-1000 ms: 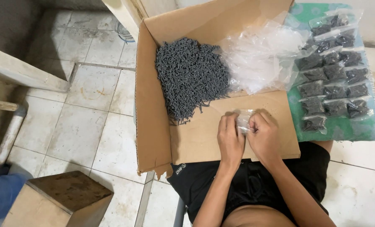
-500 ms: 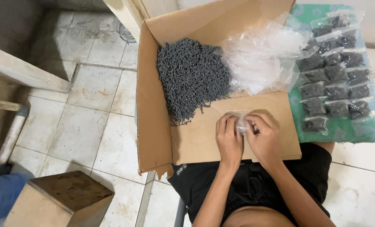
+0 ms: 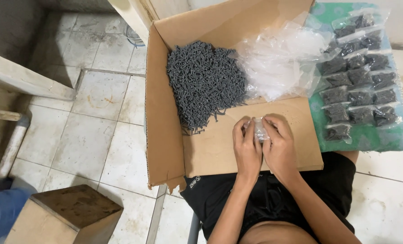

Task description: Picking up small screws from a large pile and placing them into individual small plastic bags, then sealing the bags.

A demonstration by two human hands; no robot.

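My left hand (image 3: 246, 149) and my right hand (image 3: 279, 147) pinch a small clear plastic bag (image 3: 260, 130) between their fingertips, above the front flap of an open cardboard box (image 3: 210, 149) resting on my lap. The bag looks empty. Inside the box lies a heap of dark grey screws (image 3: 204, 81) just beyond my left hand, and beside it a pile of empty clear bags (image 3: 280, 61).
Several filled bags of screws (image 3: 357, 77) lie in rows on a green mat (image 3: 382, 135) to the right. The floor is tiled. A wooden block (image 3: 66, 214) and a blue sleeve (image 3: 0, 210) sit at lower left; a concrete ledge (image 3: 25, 77) is on the left.
Both hands have shifted slightly up and closer together, working the small bag's mouth between the fingertips. Nothing else has moved.
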